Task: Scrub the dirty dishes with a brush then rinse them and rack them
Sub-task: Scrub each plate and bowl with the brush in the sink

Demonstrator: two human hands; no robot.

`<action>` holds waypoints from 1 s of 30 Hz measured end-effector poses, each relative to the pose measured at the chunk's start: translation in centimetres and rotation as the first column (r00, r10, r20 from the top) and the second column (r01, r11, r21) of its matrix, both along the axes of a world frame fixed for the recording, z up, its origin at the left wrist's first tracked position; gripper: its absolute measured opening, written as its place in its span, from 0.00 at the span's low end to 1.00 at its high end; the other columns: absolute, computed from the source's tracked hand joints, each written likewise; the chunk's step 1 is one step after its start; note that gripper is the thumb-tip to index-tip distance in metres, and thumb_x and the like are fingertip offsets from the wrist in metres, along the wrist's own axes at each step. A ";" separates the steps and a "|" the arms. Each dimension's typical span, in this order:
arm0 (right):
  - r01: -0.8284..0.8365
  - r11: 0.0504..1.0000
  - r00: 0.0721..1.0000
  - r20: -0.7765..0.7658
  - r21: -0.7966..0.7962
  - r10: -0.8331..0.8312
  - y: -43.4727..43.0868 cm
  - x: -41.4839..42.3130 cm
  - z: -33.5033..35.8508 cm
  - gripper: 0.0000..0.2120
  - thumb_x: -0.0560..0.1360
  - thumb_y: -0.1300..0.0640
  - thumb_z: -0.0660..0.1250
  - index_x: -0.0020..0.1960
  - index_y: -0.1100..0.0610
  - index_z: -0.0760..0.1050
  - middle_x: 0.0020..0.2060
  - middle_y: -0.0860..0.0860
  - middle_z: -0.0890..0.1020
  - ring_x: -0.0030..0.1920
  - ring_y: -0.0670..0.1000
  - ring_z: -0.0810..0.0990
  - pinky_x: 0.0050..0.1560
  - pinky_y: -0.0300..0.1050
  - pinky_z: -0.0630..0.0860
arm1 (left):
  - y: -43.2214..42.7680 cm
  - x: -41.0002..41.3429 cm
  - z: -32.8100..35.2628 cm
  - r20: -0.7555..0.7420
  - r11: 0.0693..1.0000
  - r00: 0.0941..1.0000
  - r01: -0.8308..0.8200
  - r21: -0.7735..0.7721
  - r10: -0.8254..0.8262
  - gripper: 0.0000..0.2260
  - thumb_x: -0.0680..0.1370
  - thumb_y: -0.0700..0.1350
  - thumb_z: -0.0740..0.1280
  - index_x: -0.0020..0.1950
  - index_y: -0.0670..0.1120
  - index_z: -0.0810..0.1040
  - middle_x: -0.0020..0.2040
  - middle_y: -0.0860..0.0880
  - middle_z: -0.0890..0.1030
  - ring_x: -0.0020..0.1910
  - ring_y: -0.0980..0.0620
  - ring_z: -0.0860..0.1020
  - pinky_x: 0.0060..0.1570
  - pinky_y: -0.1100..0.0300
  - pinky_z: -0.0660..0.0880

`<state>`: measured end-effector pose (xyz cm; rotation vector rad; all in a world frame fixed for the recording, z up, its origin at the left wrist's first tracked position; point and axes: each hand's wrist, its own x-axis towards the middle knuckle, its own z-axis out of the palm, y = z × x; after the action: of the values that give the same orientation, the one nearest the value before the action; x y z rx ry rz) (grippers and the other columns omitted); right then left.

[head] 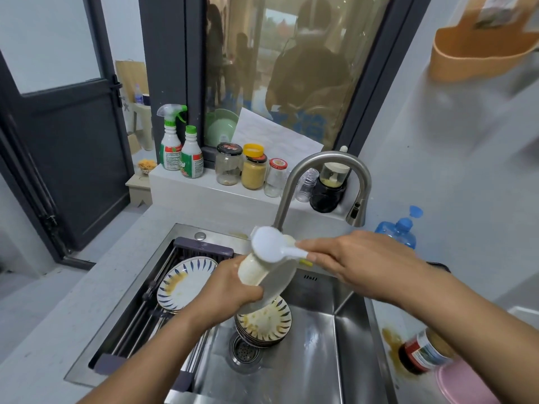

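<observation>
My left hand [230, 287] grips a white plate [262, 275] by its lower edge and holds it tilted over the steel sink [320, 345]. My right hand [350, 258] holds the handle of a white dish brush [271, 246], whose round head lies against the plate's upper rim. Below, a stack of dirty blue-striped plates [264, 322] stands on the sink floor beside the drain [244, 351]. One striped plate [183, 282] with brown stains lies in the roll-up rack [163, 301] across the sink's left part.
The curved faucet [318, 176] arches over the sink's back edge. Spray bottles [175, 141] and jars [253, 170] line the sill behind. A red-labelled jar [423, 354] and a brown spill sit on the right counter, a blue water bottle [399, 231] beyond.
</observation>
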<state>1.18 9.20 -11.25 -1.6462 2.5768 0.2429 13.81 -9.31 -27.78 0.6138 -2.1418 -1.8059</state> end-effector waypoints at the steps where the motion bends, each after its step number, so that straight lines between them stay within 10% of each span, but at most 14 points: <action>1: 0.058 0.998 0.997 0.048 -0.025 -0.057 0.3 -1.1 0.0 0.17 0.83 0.35 0.50 0.71 0.25 0.63 0.34 0.40 0.73 0.37 0.42 0.73 0.34 0.42 0.69 | 0.0 0.3 0.1 -0.020 0.999 0.999 -0.030 0.027 0.030 0.16 0.67 0.36 0.76 0.49 0.51 0.81 0.42 0.52 0.84 0.39 0.58 0.82 0.37 0.64 0.76; 9: 0.285 0.952 0.914 0.332 -0.115 -0.233 2.3 -3.7 -2.6 0.16 0.83 0.41 0.56 0.69 0.31 0.72 0.32 0.41 0.75 0.32 0.40 0.75 0.34 0.35 0.69 | 0.5 0.5 -1.1 -0.110 0.954 0.984 -0.105 0.280 0.140 0.24 0.61 0.41 0.79 0.56 0.49 0.80 0.50 0.48 0.86 0.52 0.46 0.85 0.53 0.46 0.83; 15: 0.054 0.999 0.998 -0.019 -0.002 -0.054 -0.2 0.9 -4.5 0.19 0.83 0.35 0.47 0.73 0.26 0.56 0.55 0.47 0.82 0.55 0.55 0.80 0.43 0.49 0.69 | 1.6 -1.0 -2.0 -0.123 0.851 0.971 -0.114 0.512 0.204 0.28 0.62 0.33 0.77 0.61 0.45 0.80 0.54 0.43 0.86 0.58 0.39 0.83 0.62 0.38 0.78; 18: 0.175 0.983 0.984 0.041 -0.060 -0.172 0.3 -1.0 -5.4 0.18 0.84 0.36 0.48 0.73 0.26 0.57 0.55 0.46 0.82 0.53 0.54 0.81 0.47 0.50 0.77 | 1.8 -0.5 -2.1 -0.162 0.758 0.967 -0.044 0.651 0.195 0.25 0.70 0.27 0.74 0.66 0.41 0.76 0.57 0.38 0.85 0.59 0.35 0.82 0.62 0.34 0.77; 24: 0.217 0.975 0.974 0.078 -0.040 -0.214 1.5 -1.1 -6.7 0.19 0.83 0.35 0.46 0.73 0.26 0.57 0.54 0.43 0.81 0.54 0.52 0.80 0.52 0.52 0.78 | 1.4 -0.3 -2.3 -0.306 0.467 0.920 0.166 0.868 0.243 0.45 0.59 0.48 0.87 0.72 0.40 0.72 0.67 0.35 0.79 0.67 0.39 0.78 0.62 0.41 0.78; 30: 0.168 0.985 0.981 0.089 0.034 -0.170 1.0 -0.6 -7.2 0.18 0.83 0.35 0.46 0.73 0.26 0.57 0.58 0.47 0.81 0.57 0.55 0.80 0.53 0.53 0.78 | 0.2 -1.4 -2.3 -0.264 0.416 0.904 0.109 0.903 0.336 0.49 0.61 0.52 0.86 0.77 0.42 0.67 0.70 0.36 0.77 0.69 0.37 0.77 0.66 0.32 0.72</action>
<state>0.61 10.16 -18.47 -1.3848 2.6129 0.1844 12.43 -9.16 -30.10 0.4713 -0.6329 -2.6342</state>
